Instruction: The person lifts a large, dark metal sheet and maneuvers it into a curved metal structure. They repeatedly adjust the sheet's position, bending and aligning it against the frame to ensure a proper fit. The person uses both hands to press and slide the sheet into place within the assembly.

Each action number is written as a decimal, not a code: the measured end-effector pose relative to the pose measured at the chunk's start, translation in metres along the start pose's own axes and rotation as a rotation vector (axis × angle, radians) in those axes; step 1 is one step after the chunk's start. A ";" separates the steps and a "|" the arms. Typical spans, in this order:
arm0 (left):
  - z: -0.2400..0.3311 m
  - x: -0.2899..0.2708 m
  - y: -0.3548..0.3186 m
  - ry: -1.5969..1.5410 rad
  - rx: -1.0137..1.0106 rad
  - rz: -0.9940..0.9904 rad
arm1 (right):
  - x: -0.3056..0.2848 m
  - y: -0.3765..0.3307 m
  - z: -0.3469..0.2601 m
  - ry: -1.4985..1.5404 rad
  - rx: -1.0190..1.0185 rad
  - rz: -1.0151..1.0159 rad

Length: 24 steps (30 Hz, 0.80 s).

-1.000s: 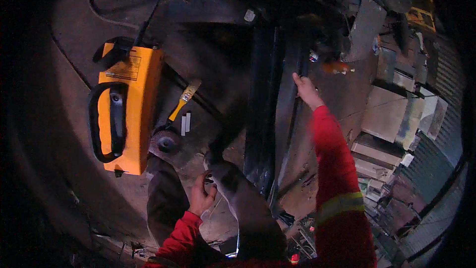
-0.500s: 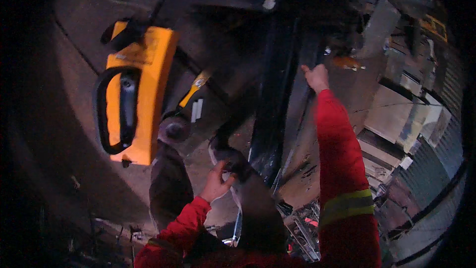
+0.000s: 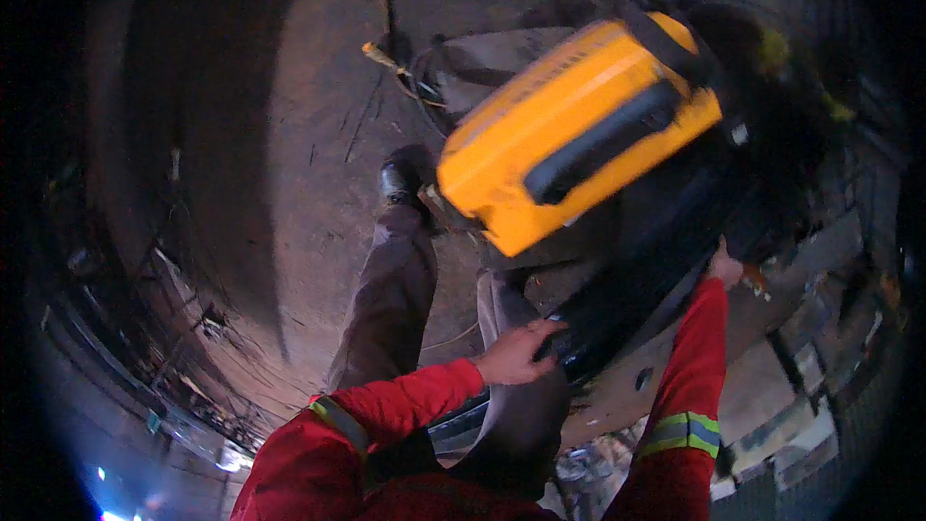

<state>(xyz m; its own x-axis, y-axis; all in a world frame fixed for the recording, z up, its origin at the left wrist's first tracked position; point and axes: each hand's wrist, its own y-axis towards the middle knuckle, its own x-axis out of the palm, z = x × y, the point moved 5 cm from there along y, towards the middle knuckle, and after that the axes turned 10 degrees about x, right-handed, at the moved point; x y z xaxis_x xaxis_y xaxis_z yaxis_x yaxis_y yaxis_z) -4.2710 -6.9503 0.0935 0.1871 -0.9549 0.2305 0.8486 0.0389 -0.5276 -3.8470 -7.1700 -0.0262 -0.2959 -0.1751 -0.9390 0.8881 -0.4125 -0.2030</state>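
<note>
A long dark metal beam (image 3: 637, 304) runs diagonally in front of me. My left hand (image 3: 516, 352) grips its near end, with the fingers laid over the edge. My right hand (image 3: 725, 265), on an outstretched red sleeve with a reflective band, holds the beam farther along, and its fingers are partly hidden behind the metal. A yellow box-shaped machine (image 3: 540, 150) with a black carrying handle (image 3: 603, 140) stands just beyond the beam, close to both hands.
My legs in grey trousers and a black boot (image 3: 400, 178) stand on a worn concrete floor (image 3: 289, 135). A cable with a yellow end (image 3: 386, 58) lies beyond the machine. Metal clutter and racks line the right and lower left edges.
The view has swung round, so the yellow machine now appears at the upper right instead of the left. Both hands stay on the dark beam, and the left hand has shifted onto its near end.
</note>
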 end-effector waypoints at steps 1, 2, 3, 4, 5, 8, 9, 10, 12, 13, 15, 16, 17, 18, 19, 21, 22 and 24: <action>-0.004 -0.003 -0.004 0.038 0.066 0.049 | 0.006 -0.013 -0.010 -0.046 0.001 0.003; -0.008 -0.001 -0.006 0.068 0.142 0.088 | 0.006 -0.013 -0.007 -0.016 -0.006 0.037; -0.014 0.001 -0.009 0.051 0.139 0.084 | 0.005 -0.009 0.001 0.010 -0.006 0.074; -0.011 0.002 -0.004 0.023 0.158 0.074 | -0.001 0.015 0.013 0.122 -0.022 0.143; 0.001 -0.009 -0.003 0.002 0.151 0.045 | -0.007 0.028 0.014 0.185 -0.109 0.108; 0.000 -0.029 -0.017 0.024 0.172 0.097 | -0.009 0.006 -0.012 0.124 -0.229 -0.025; 0.000 -0.024 -0.021 0.001 0.141 0.100 | -0.011 -0.005 -0.017 -0.032 -0.217 -0.001; 0.002 -0.013 -0.029 -0.028 0.113 0.093 | -0.017 -0.009 -0.012 -0.192 -0.191 0.030; 0.012 -0.006 -0.022 -0.047 0.070 0.053 | -0.029 -0.021 -0.011 -0.033 -0.217 0.095; 0.012 -0.008 -0.029 -0.040 0.021 0.031 | -0.030 -0.030 -0.006 -0.054 -0.144 0.116; 0.000 -0.008 -0.041 0.019 0.026 0.012 | -0.036 -0.056 -0.020 -0.012 -0.080 0.163; -0.003 -0.013 -0.035 0.043 0.013 0.027 | -0.042 -0.071 -0.029 0.030 -0.098 0.181; -0.002 -0.034 -0.010 0.159 0.113 0.081 | -0.047 -0.074 -0.046 0.077 -0.105 0.206; -0.004 -0.062 0.019 0.276 0.209 0.143 | -0.049 -0.059 -0.079 0.165 -0.094 0.139; -0.007 -0.091 0.039 0.380 0.272 0.208 | -0.047 -0.029 -0.114 0.349 -0.141 0.120; 0.024 -0.151 0.112 0.509 0.238 0.101 | -0.060 0.011 -0.150 0.463 -0.180 0.114; 0.020 -0.154 0.100 0.548 0.176 0.115 | -0.044 0.017 -0.128 0.325 -0.168 0.104; -0.032 -0.049 0.027 0.431 0.013 0.216 | -0.024 0.022 -0.064 -0.006 -0.169 0.118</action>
<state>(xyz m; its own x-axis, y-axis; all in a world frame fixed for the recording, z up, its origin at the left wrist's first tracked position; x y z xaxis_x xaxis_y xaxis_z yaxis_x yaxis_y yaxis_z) -4.2730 -6.9117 0.0412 0.1400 -0.9595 -0.2444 0.8194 0.2508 -0.5155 -3.7977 -7.1180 -0.0257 -0.1876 -0.2185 -0.9576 0.9631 -0.2325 -0.1356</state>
